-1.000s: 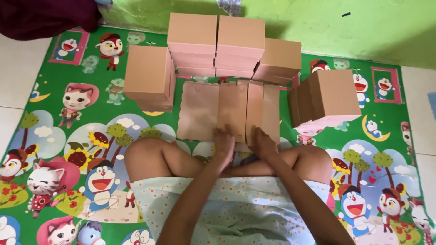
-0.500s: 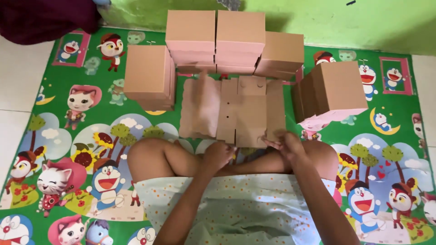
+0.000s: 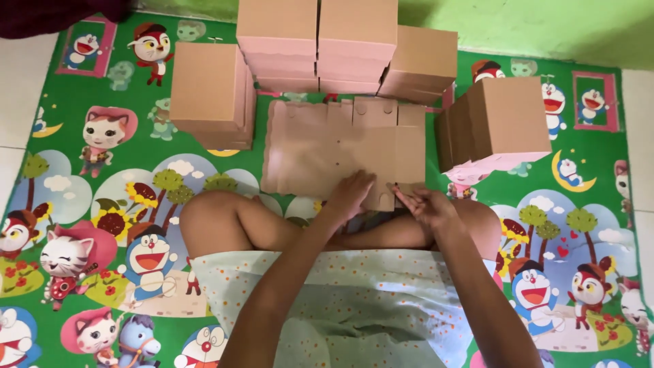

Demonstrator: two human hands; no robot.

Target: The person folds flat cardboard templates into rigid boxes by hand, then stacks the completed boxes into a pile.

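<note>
The left hand (image 3: 349, 194) lies palm down, fingers together and flat, on the near edge of a flat, unfolded brown cardboard box blank (image 3: 340, 150); the right hand (image 3: 426, 203) pinches the blank's near right flap, thumb and forefinger closed on its edge. The blank lies spread on a green cartoon-printed play mat (image 3: 102, 163), just beyond the person's crossed legs (image 3: 272, 225), near the mat's far middle. Around it stand folded brown cardboard boxes: one stack (image 3: 211, 92) to the left, a double stack (image 3: 317, 41) and a lower one (image 3: 419, 65) along the mat's far edge, another (image 3: 501, 123) tilted on the right. White floor tiles (image 3: 20, 88) border the mat's left edge, and a green wall (image 3: 531, 27) rises behind.
</note>
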